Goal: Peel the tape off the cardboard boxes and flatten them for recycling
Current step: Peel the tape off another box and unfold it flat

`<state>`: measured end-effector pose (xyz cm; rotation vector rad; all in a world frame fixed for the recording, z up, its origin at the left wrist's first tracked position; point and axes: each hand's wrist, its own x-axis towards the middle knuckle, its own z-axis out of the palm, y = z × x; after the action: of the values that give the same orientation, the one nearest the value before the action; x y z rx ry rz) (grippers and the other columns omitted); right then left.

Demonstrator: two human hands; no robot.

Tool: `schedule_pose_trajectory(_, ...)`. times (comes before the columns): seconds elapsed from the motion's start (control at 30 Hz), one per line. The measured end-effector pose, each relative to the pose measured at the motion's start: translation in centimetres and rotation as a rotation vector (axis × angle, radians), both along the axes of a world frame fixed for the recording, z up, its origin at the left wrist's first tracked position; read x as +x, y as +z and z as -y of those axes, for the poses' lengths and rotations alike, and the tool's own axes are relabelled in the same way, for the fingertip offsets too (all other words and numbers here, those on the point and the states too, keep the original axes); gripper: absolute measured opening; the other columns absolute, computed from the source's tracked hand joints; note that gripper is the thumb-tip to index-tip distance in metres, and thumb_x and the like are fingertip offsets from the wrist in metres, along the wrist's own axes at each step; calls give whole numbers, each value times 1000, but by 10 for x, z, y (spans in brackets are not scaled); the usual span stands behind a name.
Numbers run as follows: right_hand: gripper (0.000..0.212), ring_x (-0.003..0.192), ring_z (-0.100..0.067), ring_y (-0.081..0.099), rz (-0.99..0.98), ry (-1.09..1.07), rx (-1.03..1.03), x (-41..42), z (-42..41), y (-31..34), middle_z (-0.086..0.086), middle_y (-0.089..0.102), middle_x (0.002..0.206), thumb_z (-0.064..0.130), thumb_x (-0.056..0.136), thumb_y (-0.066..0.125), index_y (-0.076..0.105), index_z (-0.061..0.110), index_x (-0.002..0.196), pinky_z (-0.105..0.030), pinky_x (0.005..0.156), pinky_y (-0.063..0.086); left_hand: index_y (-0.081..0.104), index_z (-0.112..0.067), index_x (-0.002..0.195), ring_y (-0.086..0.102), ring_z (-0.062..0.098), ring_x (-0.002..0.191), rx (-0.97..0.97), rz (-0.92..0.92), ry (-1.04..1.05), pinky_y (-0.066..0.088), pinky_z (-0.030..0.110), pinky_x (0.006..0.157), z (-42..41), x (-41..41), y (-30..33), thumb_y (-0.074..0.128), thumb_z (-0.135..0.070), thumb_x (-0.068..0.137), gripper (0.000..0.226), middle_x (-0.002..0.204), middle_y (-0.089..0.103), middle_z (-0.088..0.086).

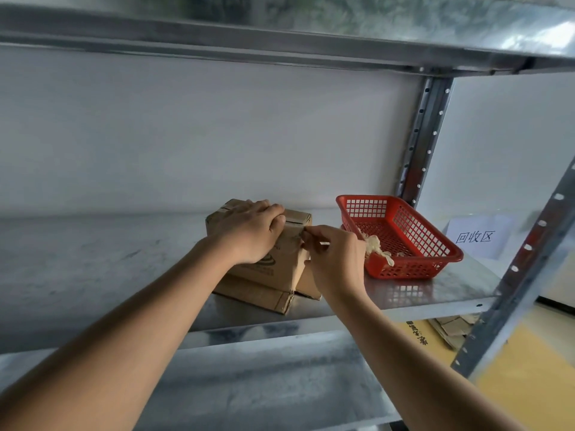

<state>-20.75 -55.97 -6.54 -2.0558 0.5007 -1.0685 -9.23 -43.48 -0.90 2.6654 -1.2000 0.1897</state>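
Note:
A small brown cardboard box (281, 265) stands on the metal shelf (93, 259), on top of a flat piece of cardboard (258, 295). My left hand (249, 231) lies over the box's top with its fingers curled over the far right edge. At the box's upper right corner my right hand (334, 259) pinches the end of a tape strip (300, 233) between thumb and fingers. How much of the strip has come away is hard to tell.
A red plastic basket (435, 241) with crumpled tape (378, 247) in it sits right of the box. Behind it a white paper sign (476, 236) leans on the wall. Shelf uprights (423, 135) stand at right. Flattened cardboard (454, 329) lies below the shelf.

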Motion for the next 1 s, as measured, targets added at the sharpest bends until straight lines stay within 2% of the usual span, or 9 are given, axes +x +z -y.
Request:
schedule_pose_trajectory(0.13,21,77,-20,70,-49,-117,-102,2,-7,0,4,78,83,17,93,62,79,27,94,-43,69,57,34,-34,156,25,25,152,-8,-31,-4,18,42,124,1,0,-1,17,-46,111,49,165,31,-7)
schedule_pose_trajectory(0.27,19,77,-28,70,-94,-139,-159,2,-13,2,-1,77,83,18,93,61,79,23,92,-44,71,55,34,-33,156,25,25,152,-11,-43,-1,17,41,123,1,1,-2,17,-45,111,49,166,30,-4)
schedule_pose_trajectory(0.4,16,78,-26,70,-126,-151,-156,4,-11,7,1,77,83,31,90,63,78,25,93,-42,72,56,34,-32,156,25,26,153,-16,-53,-16,17,42,125,1,2,-3,17,-45,111,50,166,30,-2)
schedule_pose_trajectory(0.67,5,75,-23,69,-164,-94,-279,0,-2,14,3,75,85,24,89,69,74,22,87,-41,69,56,35,-31,156,27,26,152,-9,-40,-24,19,42,122,-2,0,0,18,-45,111,49,165,32,-1)
schedule_pose_trajectory(0.73,7,76,-20,71,-130,-74,-254,2,2,11,4,77,85,22,90,69,76,22,89,-40,71,57,35,-31,155,27,26,152,-6,-45,-23,19,42,122,-3,-1,2,17,-45,112,49,165,32,-1)
schedule_pose_trajectory(0.87,13,73,-13,74,-45,-20,22,1,-2,5,11,77,83,21,91,69,78,30,87,-45,69,62,34,-30,156,24,26,152,-3,-56,-18,18,41,122,-2,-5,3,18,-43,112,49,166,30,-1)
schedule_pose_trajectory(1.0,21,67,-15,73,-23,-26,82,3,-5,3,13,75,78,15,92,70,76,32,80,-48,65,63,34,-30,156,24,26,152,-2,-59,-11,18,42,122,-3,-6,4,17,-43,112,48,166,30,-1)
